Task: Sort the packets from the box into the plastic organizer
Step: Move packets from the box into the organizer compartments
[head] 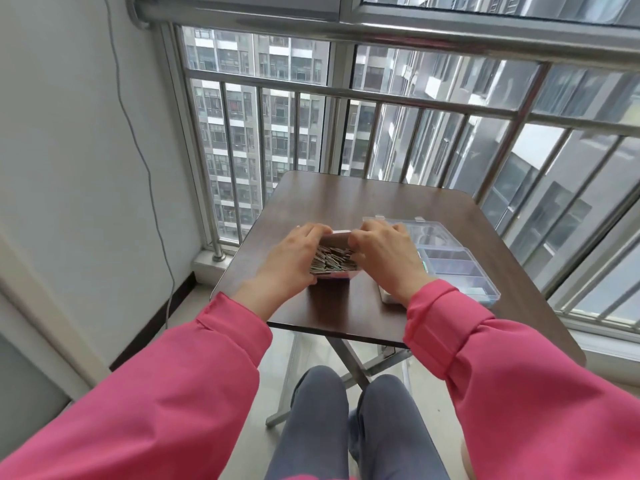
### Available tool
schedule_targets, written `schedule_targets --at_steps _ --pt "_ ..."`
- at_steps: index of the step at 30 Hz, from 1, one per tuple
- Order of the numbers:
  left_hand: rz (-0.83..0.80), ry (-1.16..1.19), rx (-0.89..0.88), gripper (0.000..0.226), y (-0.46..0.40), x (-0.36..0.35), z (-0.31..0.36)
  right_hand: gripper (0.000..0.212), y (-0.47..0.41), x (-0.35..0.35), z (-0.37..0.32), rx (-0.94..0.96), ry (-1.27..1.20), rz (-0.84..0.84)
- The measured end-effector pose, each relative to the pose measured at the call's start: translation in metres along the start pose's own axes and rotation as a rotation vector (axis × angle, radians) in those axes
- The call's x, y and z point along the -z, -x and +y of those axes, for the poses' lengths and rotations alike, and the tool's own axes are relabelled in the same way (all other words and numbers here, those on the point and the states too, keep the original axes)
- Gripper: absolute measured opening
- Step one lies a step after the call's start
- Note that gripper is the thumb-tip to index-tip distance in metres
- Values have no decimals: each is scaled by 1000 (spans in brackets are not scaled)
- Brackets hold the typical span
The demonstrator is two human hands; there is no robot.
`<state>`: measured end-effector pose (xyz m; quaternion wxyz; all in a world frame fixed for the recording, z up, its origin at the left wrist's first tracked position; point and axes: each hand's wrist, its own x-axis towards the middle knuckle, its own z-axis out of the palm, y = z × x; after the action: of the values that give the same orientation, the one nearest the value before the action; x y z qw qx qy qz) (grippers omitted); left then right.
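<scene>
Packets [333,259] fill the box [341,235], gripped by left hand [294,258] and right hand [384,252].

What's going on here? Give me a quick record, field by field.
box: open on the table, full of packets; box point
left hand: grips the box's left side
right hand: curled over the box's right side
organizer: clear, lid open, right of the box
lid: white piece under the right wrist, mostly hidden
progress: no packet lifted yet
</scene>
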<state>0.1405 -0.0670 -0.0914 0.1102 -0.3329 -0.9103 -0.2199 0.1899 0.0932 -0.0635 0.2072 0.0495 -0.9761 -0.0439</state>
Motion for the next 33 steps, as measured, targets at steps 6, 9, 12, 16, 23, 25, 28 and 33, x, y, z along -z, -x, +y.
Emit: schedule_targets --at_steps 6,9,12,16,23,25,28,33 --pt "-15 7 -18 71 -3 0 -1 21 -5 -2 -10 28 160 -74" --pt "-15 4 -14 70 -3 0 -2 22 -8 -7 -9 8 139 -55" --pt "-3 9 -15 70 -3 -2 -3 15 -10 -10 -4 -62 -8 -5" --pt "15 12 -12 70 -3 -5 -6 13 -7 -6 5 -84 -216 32" --pt "-20 21 1 71 -10 -4 -4 13 -8 -3 3 -31 -186 -21" --pt "-22 19 4 71 -11 -3 -5 14 -10 -5 0 15 -129 -35" --pt "-10 44 -1 74 -9 -4 -6 23 -12 -8 0 43 -81 -41" --pt "-15 99 -83 72 -7 -4 -12 21 -13 -17 6 4 -47 -27"
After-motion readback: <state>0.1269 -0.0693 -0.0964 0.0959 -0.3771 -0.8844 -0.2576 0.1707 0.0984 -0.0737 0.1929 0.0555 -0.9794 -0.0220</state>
